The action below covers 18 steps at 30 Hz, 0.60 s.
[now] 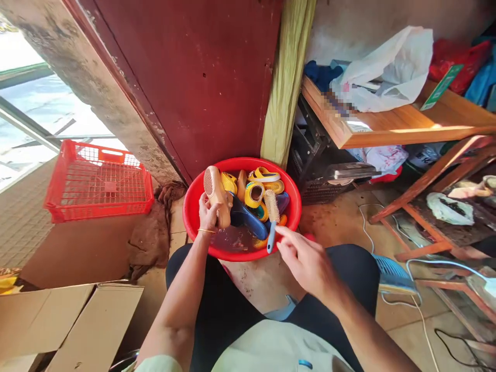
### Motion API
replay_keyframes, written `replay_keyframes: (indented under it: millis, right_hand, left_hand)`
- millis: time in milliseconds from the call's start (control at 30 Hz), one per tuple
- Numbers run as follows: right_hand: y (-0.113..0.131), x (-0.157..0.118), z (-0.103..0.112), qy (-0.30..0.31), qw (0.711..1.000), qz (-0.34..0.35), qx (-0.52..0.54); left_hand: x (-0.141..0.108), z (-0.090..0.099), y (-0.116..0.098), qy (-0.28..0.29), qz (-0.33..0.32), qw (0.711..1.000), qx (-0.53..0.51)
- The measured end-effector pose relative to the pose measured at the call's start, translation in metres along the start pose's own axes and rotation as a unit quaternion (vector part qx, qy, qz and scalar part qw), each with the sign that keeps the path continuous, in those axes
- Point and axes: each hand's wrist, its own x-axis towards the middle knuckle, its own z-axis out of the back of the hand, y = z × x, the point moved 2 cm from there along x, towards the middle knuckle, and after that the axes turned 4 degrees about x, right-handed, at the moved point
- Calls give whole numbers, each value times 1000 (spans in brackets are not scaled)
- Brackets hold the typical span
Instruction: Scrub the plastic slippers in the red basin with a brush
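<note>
Fingers wrapped round it, my left hand [209,214] holds a tan shoe [219,199] tilted at the left of the red basin [188,227], its textured sole partly facing me. A scrubbing brush [272,217] with beige bristles and a blue handle leans over the shoes at the basin's right front. My right hand [304,258] is beside its handle, index finger stretched towards it and the other fingers partly bent; whether the fingertip touches it is unclear. In the basin's dark water lie yellow shoes [254,194], a dark blue shoe [250,219] and several others, partly covering one another.
A red plastic crate [101,183] stands at left above cardboard [77,248], near a brown cloth [153,237]. A maroon door [186,77] rises behind the basin. To the right are a wooden table [387,135] with a plastic bag [387,72], and white cables [422,310].
</note>
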Motion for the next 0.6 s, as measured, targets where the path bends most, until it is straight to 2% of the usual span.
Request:
replay_keyframes:
  millis: [67,133,200,267,367,467,533,600]
  right_hand:
    - [-32,30,-41,120,986,-105,-47]
    - [-59,41,-75,214,953,-194,-96]
    - [-77,43,-100,272,926,-235,-113]
    - [-91,42,-114,292,918,-248,-102]
    - [-112,41,-119,259,933,-247,-38]
    - [-126,39,-115,161,955,-244,41]
    - [-125,36,-110,87,966,-224,92]
    - [-113,35,-107,39,972,-188,137]
  left_hand:
    - [-4,1,-4,20,33,998,-40]
    - [-6,5,-11,66,70,991,-93]
    - [-7,11,-18,106,92,981,-135]
    - [-10,14,-24,118,111,976,-147]
    - [-19,5,-25,161,169,963,-133]
    - [-30,-18,-21,256,221,928,-158]
    - [-34,-32,-16,289,223,914,-177]
    - [-36,-39,-9,282,201,922,-173]
